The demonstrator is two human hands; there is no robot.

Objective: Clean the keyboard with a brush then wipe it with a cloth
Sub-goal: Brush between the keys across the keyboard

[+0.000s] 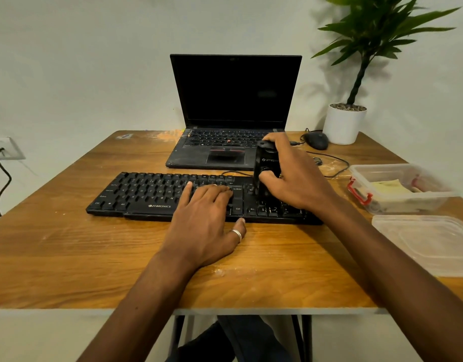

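Head view: keyboard [146, 190] on wooden table [68, 257], pale wall [68, 61].

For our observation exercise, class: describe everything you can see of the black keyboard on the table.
The keyboard is black, full-size, plastic-looking, with white legends and ZEBRONICS printed along its front. It lies flat on the wooden table, in front of the open laptop. The left hand rests flat on its keys right of centre; the right hand grips a black tool upright over its right part.
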